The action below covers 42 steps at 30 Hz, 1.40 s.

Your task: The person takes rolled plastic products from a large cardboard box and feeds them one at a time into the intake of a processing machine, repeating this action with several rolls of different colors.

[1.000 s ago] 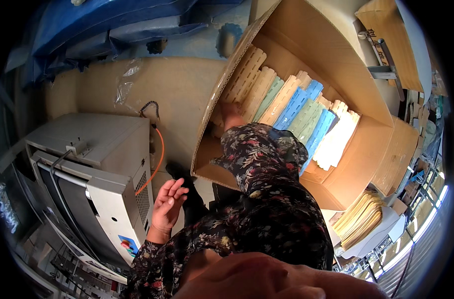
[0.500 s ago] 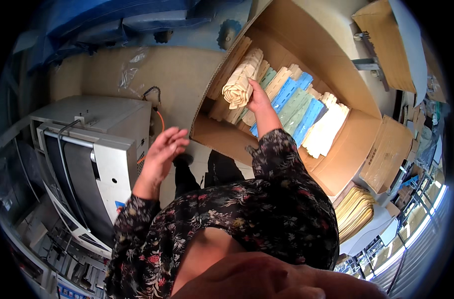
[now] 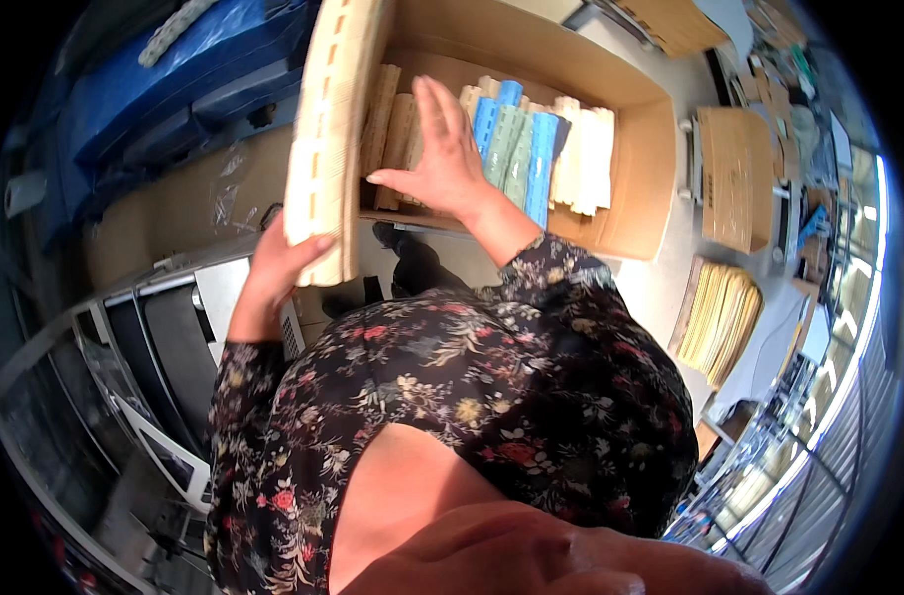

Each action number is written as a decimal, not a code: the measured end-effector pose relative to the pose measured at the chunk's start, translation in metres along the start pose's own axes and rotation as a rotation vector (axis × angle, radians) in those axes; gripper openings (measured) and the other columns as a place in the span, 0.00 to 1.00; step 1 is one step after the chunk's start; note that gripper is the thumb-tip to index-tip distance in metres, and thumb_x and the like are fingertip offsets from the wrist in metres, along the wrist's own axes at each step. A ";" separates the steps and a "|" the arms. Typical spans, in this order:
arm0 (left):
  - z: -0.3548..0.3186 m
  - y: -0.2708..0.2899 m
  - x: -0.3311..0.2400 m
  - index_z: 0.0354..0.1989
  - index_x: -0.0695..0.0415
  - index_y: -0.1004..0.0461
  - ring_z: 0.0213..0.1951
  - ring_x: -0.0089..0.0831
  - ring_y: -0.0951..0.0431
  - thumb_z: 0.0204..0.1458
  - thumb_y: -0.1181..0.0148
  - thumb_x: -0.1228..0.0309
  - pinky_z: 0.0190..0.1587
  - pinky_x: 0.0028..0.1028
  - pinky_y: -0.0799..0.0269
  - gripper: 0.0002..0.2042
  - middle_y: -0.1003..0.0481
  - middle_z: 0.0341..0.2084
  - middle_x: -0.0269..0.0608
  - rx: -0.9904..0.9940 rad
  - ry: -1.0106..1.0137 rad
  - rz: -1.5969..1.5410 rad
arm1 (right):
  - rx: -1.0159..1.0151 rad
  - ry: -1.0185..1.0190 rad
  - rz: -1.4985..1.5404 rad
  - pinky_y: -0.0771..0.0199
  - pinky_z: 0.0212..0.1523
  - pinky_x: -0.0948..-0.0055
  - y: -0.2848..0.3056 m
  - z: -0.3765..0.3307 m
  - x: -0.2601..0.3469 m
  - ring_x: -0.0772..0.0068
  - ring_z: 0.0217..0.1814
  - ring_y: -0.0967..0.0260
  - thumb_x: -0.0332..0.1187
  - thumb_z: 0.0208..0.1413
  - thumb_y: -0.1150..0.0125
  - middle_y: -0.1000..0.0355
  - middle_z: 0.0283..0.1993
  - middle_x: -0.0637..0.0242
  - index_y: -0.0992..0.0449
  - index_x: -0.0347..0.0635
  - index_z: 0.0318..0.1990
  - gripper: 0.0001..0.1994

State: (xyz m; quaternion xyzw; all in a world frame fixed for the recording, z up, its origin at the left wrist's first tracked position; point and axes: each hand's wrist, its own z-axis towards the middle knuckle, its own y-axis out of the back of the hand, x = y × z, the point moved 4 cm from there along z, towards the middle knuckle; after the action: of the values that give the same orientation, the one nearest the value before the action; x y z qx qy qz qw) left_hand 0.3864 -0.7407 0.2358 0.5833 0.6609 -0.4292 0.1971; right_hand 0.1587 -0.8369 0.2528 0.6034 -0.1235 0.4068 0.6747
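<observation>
My left hand (image 3: 278, 266) grips the lower end of a cream roll of slotted sheet (image 3: 323, 149), its thumb over the front. The roll stands lengthwise beside the left side of an open cardboard box (image 3: 635, 164) and runs up past the view's top edge. My right hand (image 3: 447, 149) hangs over the box, fingers stretched and thumb apart, with nothing in it. Inside the box lie similar rolls in a row: cream rolls (image 3: 586, 159), blue rolls (image 3: 541, 159) and green rolls (image 3: 506, 144). My right hand and forearm hide part of the row.
To the left is a grey machine with a dark panel (image 3: 179, 342). Blue plastic-covered material (image 3: 214, 64) lies at the far left. Right of me are a stack of yellowish sheets (image 3: 718, 317) and a flattened brown carton (image 3: 734, 178).
The cream roll has passed from my right hand to my left and come out of the box toward me. My right hand has opened. The view has turned, so the box appears more level.
</observation>
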 end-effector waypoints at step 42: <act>-0.052 0.143 0.092 0.50 0.56 0.30 0.58 0.38 0.31 0.54 0.42 0.78 0.54 0.36 0.33 0.15 0.28 0.49 0.38 0.021 -1.060 -1.341 | 0.408 0.907 -0.662 0.35 0.57 0.62 -0.210 0.159 0.179 0.62 0.57 0.33 0.52 0.31 0.24 0.29 0.55 0.62 0.34 0.47 0.60 0.44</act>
State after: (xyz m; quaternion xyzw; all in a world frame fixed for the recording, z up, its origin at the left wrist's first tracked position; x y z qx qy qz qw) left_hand 0.5110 -0.6509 0.1468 -0.2070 0.6829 -0.6774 0.1789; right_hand 0.4711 -0.8983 0.2591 0.4933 0.4522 0.4075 0.6214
